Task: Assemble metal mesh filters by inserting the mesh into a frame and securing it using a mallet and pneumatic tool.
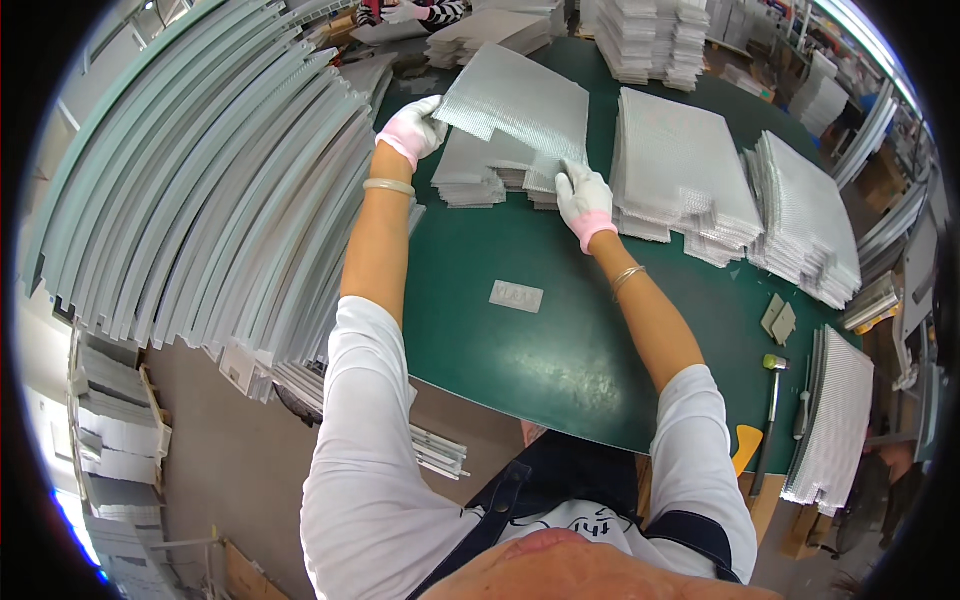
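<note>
Both gloved hands, left hand (415,128), right hand (583,195), silver sheet (520,105) held flat, long axis left-right

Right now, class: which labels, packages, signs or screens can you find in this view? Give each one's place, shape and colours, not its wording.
Label: flat on the green table, near the person, below the two gloved hands; a small pale grey rectangle with faint marking.
Apron print: on the white chest patch at the lower edge; dark marks, partly hidden.
No packages, signs or screens show clearly.

Bright overhead light, glare on table (520,350), heavy fisheye bend w/ dark corners.
</note>
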